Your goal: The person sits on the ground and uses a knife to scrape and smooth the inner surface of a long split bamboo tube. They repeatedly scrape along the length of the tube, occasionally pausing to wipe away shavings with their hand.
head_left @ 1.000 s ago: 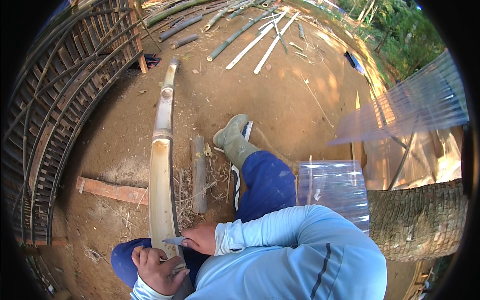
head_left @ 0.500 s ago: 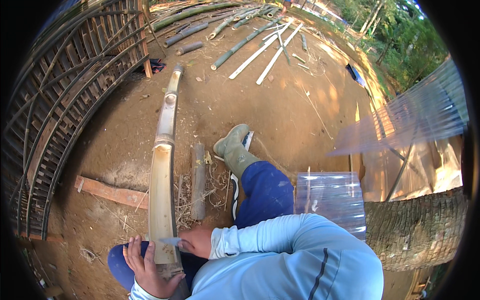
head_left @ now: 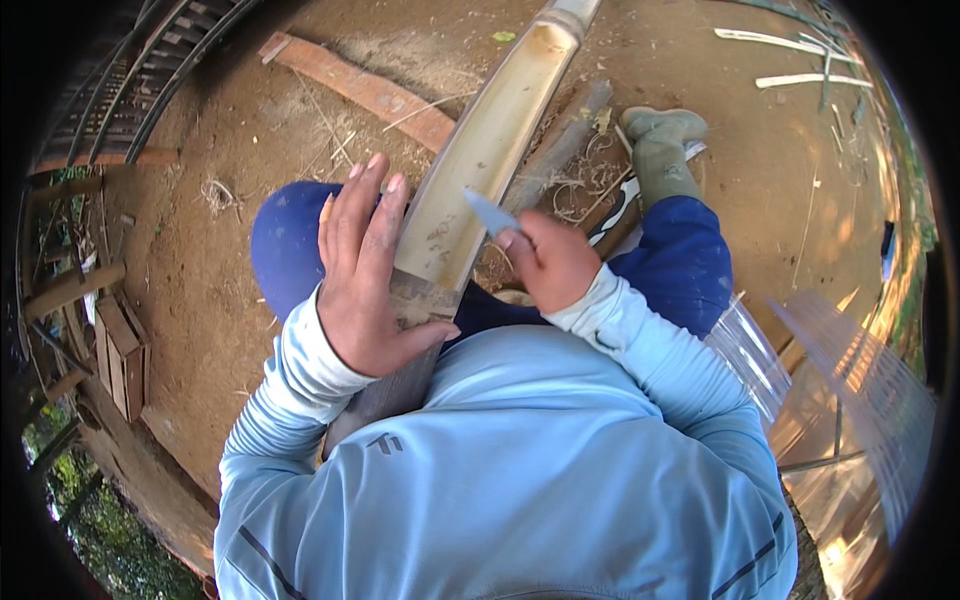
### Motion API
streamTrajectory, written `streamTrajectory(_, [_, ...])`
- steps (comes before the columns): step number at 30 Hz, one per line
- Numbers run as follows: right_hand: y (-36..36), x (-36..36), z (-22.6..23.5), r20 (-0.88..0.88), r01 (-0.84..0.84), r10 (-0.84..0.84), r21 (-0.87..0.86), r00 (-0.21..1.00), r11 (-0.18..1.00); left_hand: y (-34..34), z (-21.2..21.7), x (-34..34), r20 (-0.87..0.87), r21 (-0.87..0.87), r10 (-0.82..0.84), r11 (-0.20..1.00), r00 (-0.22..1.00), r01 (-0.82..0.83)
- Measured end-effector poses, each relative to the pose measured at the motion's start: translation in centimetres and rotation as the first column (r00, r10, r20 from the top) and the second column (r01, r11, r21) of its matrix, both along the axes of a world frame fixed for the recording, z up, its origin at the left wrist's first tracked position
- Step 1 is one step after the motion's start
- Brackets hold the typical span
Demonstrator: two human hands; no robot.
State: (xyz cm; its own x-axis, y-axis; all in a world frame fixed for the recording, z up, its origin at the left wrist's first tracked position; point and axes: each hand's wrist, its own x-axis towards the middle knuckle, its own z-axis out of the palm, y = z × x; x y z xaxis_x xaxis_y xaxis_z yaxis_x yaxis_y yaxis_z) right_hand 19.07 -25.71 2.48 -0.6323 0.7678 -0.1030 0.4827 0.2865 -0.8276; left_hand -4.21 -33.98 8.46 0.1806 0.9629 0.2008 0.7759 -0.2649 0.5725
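A long bamboo pole (head_left: 470, 170), split open along its length, lies across my lap and stretches away to the far right, its pale hollow facing up. My left hand (head_left: 360, 265) rests on its left edge by the near end, fingers stretched out and thumb spread across the bamboo. In my right hand (head_left: 556, 262), closed round a handle I cannot see, is a knife (head_left: 488, 212). Its short pointed blade is over the hollow, tip toward the far left. Whether the blade touches the bamboo, I cannot tell.
Beyond my right hand lie a short grey log (head_left: 570, 140) and curled shavings (head_left: 600, 180), near my boot (head_left: 665, 150). A reddish plank (head_left: 370, 90) lies left of the bamboo. Clear corrugated sheets (head_left: 850, 370) stand at the right; a slatted bamboo frame (head_left: 120, 80) is far left.
My view has tilted down and turned, so the bamboo now slants to the right. The knife's blade points farther up the hollow instead of across it. My left hand still lies on the bamboo.
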Motion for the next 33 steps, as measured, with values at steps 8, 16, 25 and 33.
streamTrajectory(8, [0.0,0.2,-0.1,0.021,-0.06,0.061,-0.01,0.998,0.998,-0.1,-0.3,0.1,0.025,-0.046,0.0,0.999,1.0,0.001])
streamTrajectory(16, [-0.1,0.0,0.3,0.008,-0.09,0.091,-0.072,0.996,0.993,0.2,-0.5,-0.5,-0.005,-0.064,-0.026,0.998,1.0,0.025])
streamTrajectory(25, [0.2,-0.6,-0.2,-0.037,0.031,-0.037,-0.147,0.999,0.989,0.4,-0.6,-1.2,0.019,-0.036,-0.054,0.998,0.998,0.055])
streamTrajectory(33, [-0.3,-0.8,0.5,-0.037,-0.1,0.097,-0.117,0.995,0.988,0.4,-1.1,-1.1,0.039,-0.015,-0.044,0.999,0.998,0.045])
